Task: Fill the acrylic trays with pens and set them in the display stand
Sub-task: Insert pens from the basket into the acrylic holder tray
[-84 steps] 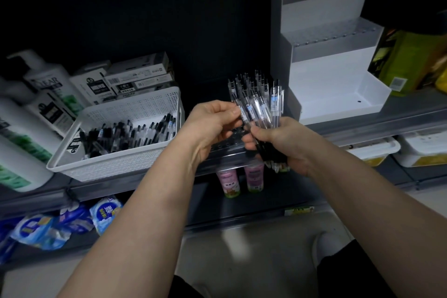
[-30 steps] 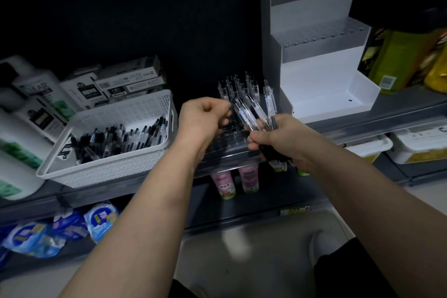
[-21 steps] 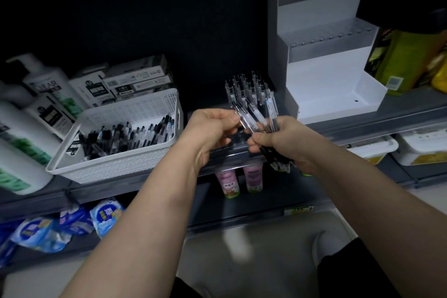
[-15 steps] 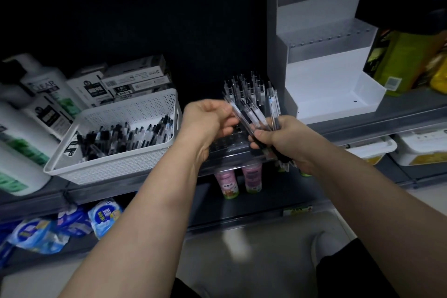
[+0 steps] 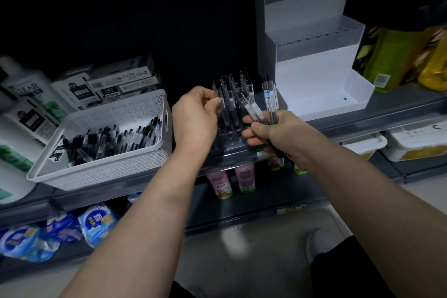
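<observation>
The left hand (image 5: 196, 117) has its fingers curled, thumb and fingertips pinching the top of a pen (image 5: 222, 104) at the left side of the tray (image 5: 229, 145); the blur hides the exact hold. The right hand (image 5: 274, 134) grips a bundle (image 5: 264, 104) of clear pens in a closed fist, their clip ends fanning up and far, their dark tips sticking out below the hand. The two hands are close together over the tray.

The tray is clear acrylic and sits at the near edge of the shelf (image 5: 387, 116), between the hands. A cluster of upright pens (image 5: 233, 89) stands in its far part.

To the left, just beside the tray, a white basket (image 5: 113, 167) holds loose pens (image 5: 116, 139) lying flat. Behind it are stacked boxes (image 5: 121, 80), and further left white bottles (image 5: 26, 104).

To the right and further back stands the white stepped stand (image 5: 314, 72), with yellow-green packs (image 5: 387, 55) beside it.

Under the shelf are pink bottles (image 5: 244, 176), blue packs (image 5: 96, 222) at the left and white tubs (image 5: 416, 139) at the right.
</observation>
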